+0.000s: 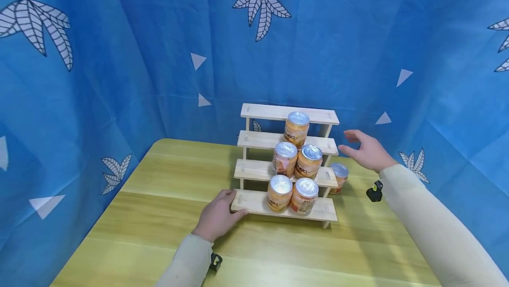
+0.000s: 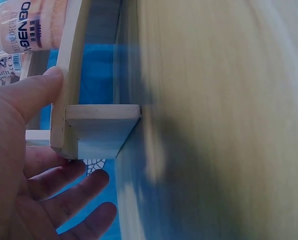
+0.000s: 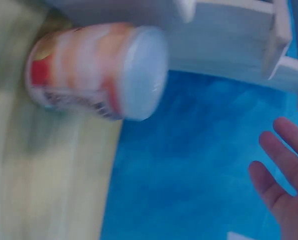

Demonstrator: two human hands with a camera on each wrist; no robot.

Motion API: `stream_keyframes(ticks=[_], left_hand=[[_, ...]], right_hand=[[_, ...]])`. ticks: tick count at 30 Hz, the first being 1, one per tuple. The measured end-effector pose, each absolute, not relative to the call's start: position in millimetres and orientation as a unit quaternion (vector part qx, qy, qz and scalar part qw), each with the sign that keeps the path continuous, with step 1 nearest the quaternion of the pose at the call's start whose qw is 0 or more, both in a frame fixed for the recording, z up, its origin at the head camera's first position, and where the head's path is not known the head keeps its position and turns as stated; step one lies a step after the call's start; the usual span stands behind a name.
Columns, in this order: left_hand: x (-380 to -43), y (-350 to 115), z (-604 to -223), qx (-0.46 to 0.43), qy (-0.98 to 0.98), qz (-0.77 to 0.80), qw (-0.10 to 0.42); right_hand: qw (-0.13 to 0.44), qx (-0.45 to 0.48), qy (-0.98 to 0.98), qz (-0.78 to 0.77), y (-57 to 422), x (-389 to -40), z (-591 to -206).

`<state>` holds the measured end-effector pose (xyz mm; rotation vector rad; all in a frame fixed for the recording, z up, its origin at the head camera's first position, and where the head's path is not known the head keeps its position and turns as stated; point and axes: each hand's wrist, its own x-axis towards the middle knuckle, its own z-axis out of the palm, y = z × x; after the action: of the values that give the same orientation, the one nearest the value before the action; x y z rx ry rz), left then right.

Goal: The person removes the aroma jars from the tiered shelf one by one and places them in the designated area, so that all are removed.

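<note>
A pale wooden four-step rack (image 1: 254,170) stands on the table in the head view. My left hand (image 1: 216,216) holds the left end of its lowest board, thumb (image 2: 41,92) on the board and the other fingers around its end. Two orange cans with silvery lids, a left one (image 1: 279,194) and a right one (image 1: 304,196), sit on that board. Two more cans (image 1: 284,158) are on the step above, and one can (image 1: 296,130) is above them. My right hand (image 1: 371,151) hovers right of the rack, fingers apart, near a can (image 3: 89,70) upright on the table.
The yellow wood-grain table (image 1: 167,216) reaches back to a blue curtain (image 1: 171,57) with leaf and triangle prints. The curtain also hangs at both sides. The rack's top board (image 1: 262,111) is close to the back curtain.
</note>
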<state>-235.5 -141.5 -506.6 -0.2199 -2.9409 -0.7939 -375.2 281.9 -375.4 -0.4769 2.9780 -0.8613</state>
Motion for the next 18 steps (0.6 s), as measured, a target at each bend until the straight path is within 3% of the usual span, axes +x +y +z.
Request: stream_keyframes(ticks=[8, 18], left_hand=[[-236, -143, -506, -0.069, -0.962, -0.258, 0.052], [-235, -141, -507, -0.066, -0.962, -0.264, 0.04]], right_hand=[[-0.025, -0.171, 0.94, -0.294, 251, -381, -356], [-0.012, -0.195, 0.932, -0.305, 209, -388, -346]])
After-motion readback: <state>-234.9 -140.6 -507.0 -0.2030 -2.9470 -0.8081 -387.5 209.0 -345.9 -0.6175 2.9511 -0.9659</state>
